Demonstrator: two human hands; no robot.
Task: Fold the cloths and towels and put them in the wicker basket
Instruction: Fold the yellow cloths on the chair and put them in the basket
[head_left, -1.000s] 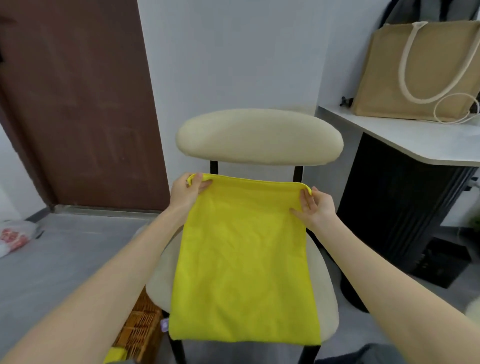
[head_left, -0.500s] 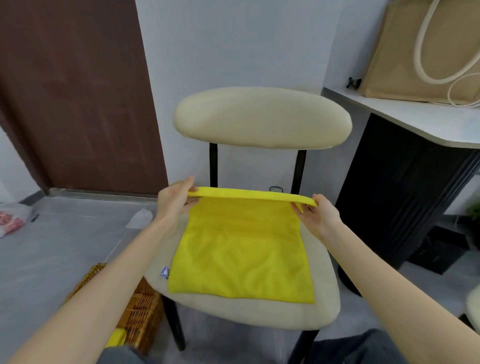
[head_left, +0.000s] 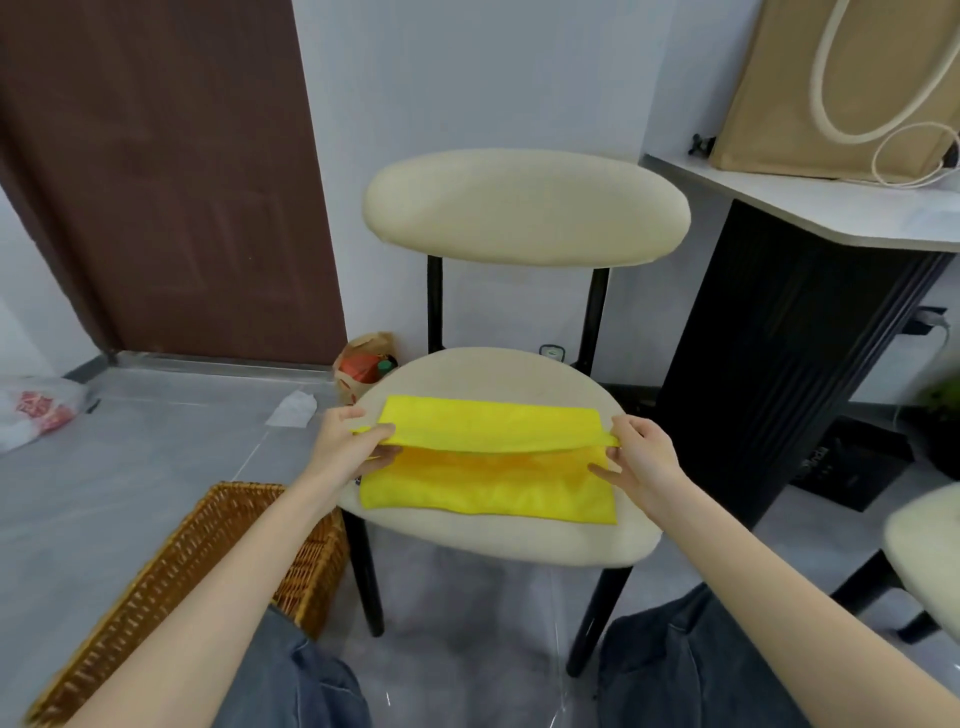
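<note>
Mid-fold, the yellow cloth (head_left: 488, 491) lies on the chair seat (head_left: 493, 543) — left hand (head_left: 345, 441) and right hand (head_left: 641, 457) each hold its lifted edge in a pinching grip; next, probably, lay that edge square on the near hem.

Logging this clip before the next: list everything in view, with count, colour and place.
chair: 1, cream, black legs, centre
yellow cloth: 1, yellow, on chair seat
wicker basket: 1, brown, floor, lower left
second chair: 1, cream, right edge
door: 1, brown, upper left
counter: 1, white top, right
tote bag: 1, tan, on counter
plastic bag: 1, white-red, floor, left
paper bag: 1, brown, floor behind chair
left grip: 1, bare hand, pinching cloth's left end
right grip: 1, bare hand, pinching cloth's right end
</note>
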